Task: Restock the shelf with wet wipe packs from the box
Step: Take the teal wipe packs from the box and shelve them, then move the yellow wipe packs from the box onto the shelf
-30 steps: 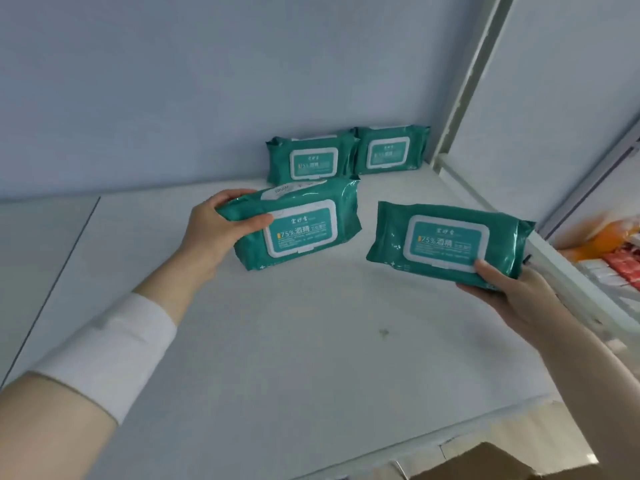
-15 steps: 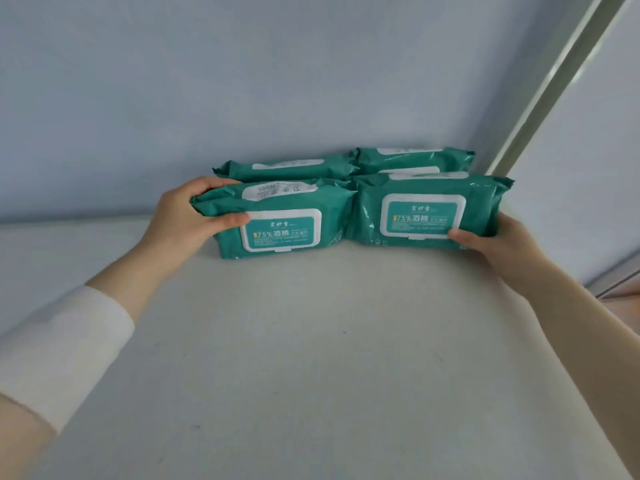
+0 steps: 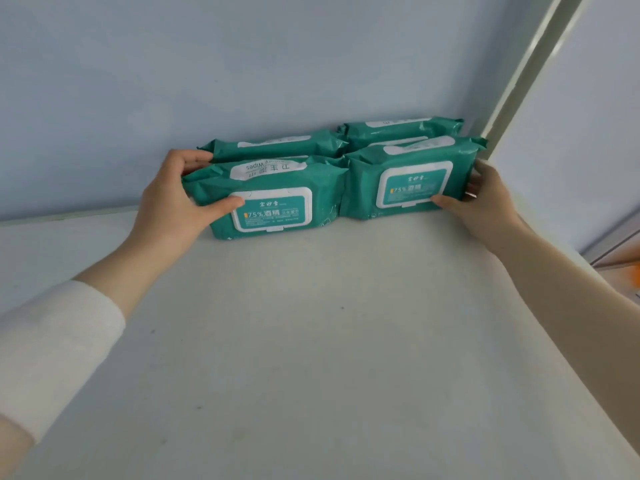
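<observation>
A second ago both packs were in mid-air. Now they stand on the shelf (image 3: pixel 311 341), just left of the corner post (image 3: pixel 526 74), making a second row against the two back packs (image 3: pixel 277 148). The left hand (image 3: pixel 173 206) grips the left front pack (image 3: pixel 270 199), farther from the post, thumb on its face. The right hand (image 3: pixel 485 199) pinches the right front pack (image 3: pixel 412 178) at the end beside the post. For this pair, probably only letting go remains. The packs are soft, glossy teal film pillows with crimped ends and stiff white flip lids; the shelf is matte white.
</observation>
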A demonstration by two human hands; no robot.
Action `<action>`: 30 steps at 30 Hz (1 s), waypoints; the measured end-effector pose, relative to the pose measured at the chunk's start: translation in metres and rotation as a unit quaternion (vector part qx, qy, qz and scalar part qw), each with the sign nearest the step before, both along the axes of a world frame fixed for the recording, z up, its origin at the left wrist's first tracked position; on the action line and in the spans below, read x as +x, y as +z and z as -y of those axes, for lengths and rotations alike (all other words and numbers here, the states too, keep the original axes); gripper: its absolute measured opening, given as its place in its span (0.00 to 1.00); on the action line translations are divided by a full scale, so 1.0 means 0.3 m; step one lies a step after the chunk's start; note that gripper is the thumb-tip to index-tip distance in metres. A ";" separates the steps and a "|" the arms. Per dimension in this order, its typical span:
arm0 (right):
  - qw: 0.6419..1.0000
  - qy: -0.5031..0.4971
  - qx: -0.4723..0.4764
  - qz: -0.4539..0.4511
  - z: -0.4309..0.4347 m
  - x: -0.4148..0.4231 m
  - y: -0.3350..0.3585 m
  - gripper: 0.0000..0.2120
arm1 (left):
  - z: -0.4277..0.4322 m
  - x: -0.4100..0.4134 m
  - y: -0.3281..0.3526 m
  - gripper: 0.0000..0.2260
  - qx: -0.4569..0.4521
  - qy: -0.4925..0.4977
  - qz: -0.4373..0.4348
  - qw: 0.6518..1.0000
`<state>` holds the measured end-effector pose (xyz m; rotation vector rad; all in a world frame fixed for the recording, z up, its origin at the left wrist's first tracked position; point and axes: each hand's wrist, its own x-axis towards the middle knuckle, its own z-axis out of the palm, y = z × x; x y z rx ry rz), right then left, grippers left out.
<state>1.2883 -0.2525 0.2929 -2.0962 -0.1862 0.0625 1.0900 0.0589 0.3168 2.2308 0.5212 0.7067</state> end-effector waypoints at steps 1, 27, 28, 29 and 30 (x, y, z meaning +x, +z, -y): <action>1.000 -0.017 -0.018 0.001 -0.004 -0.021 0.005 0.44 | 0.010 -0.008 0.005 0.28 0.039 0.010 -0.006 0.999; 0.833 0.016 -0.552 0.036 0.916 -1.576 0.071 0.34 | 1.355 -0.784 0.100 0.27 0.522 -0.392 -0.211 0.728; 0.833 0.006 -0.553 0.019 0.991 -1.630 0.042 0.34 | 1.427 -0.817 0.070 0.27 0.522 -0.409 -0.211 0.718; 0.833 -0.003 -0.553 0.002 1.068 -1.683 0.009 0.33 | 1.498 -0.844 0.034 0.27 0.523 -0.425 -0.211 0.708; 0.834 -0.011 -0.552 -0.019 1.142 -1.737 -0.028 0.33 | 1.563 -0.872 -0.007 0.27 0.524 -0.442 -0.214 0.696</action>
